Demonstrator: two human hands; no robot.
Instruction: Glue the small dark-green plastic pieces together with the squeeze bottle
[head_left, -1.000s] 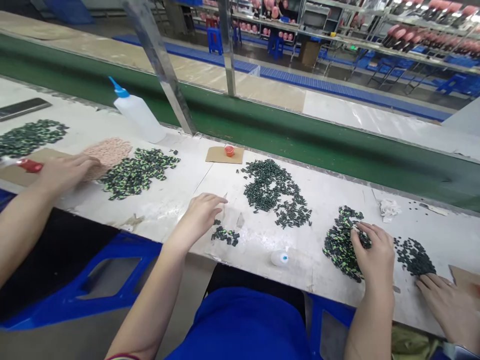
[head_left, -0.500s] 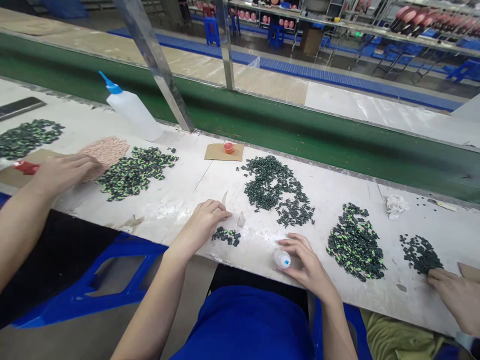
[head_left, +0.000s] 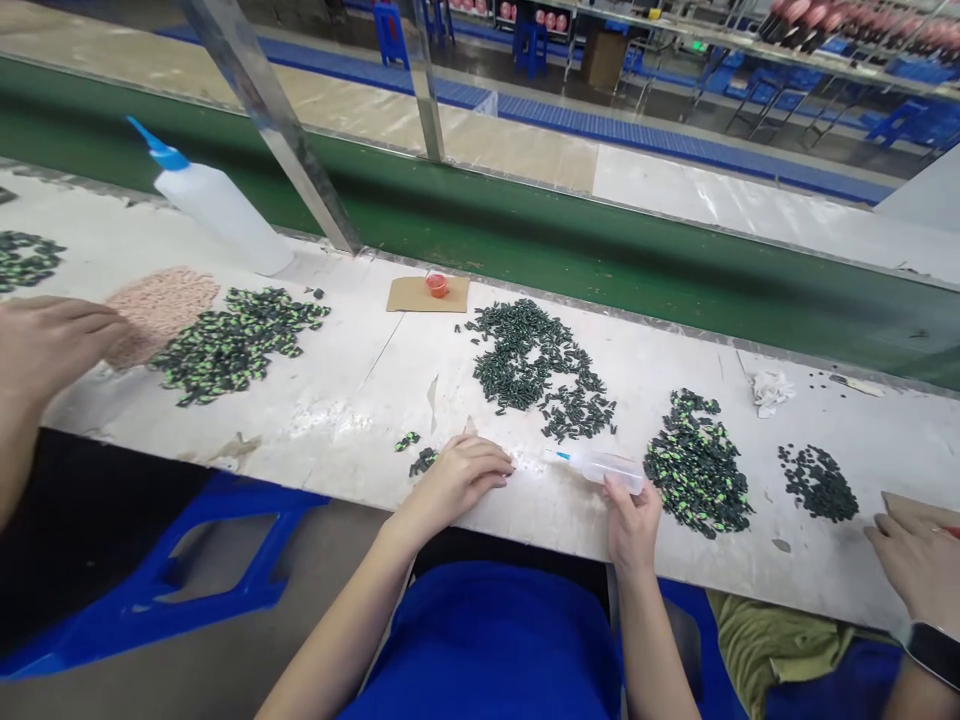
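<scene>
My right hand [head_left: 631, 520] grips a small clear squeeze bottle [head_left: 606, 468] with a thin blue-based tip. The bottle lies nearly level just above the table, tip toward the left. My left hand [head_left: 466, 478] rests on the table, its fingers curled together and their tips down on the surface; whatever they may hold is hidden. Beside its wrist lie a few small dark pieces [head_left: 424, 460] and some green-and-black ones [head_left: 407, 441]. Ahead of both hands spreads a pile of short dark green rod-like pieces [head_left: 517, 365].
Green-and-black pieces form piles to the right [head_left: 697, 470] and left [head_left: 232, 345]. Pink pieces [head_left: 165, 305], a large white bottle [head_left: 221, 215] and a red cup [head_left: 436, 286] on cardboard [head_left: 409, 295] stand farther off. Co-workers' hands [head_left: 56, 340] are at both sides; a metal post [head_left: 277, 130] rises behind.
My right hand has turned the small bottle from tip toward me to tip toward the left. My left hand has moved right, away from the small dark pieces. The view has shifted.
</scene>
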